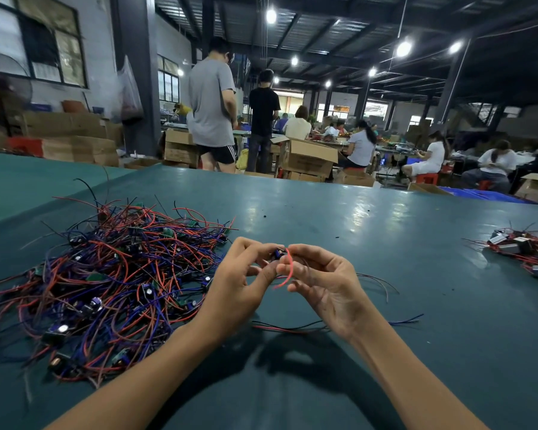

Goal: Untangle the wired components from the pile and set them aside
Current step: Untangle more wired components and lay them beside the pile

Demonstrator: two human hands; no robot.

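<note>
While the left hand and right hand met at frame centre, they pinched one wired component between them.
The right also held its red wire; the tangled pile lay at left on the green table, a smaller bunch at far right.

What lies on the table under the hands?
Loose red, black and blue wires lie on the table beneath the left hand and right hand, which pinch a small component. The right wrist covers their middle stretch.
</note>
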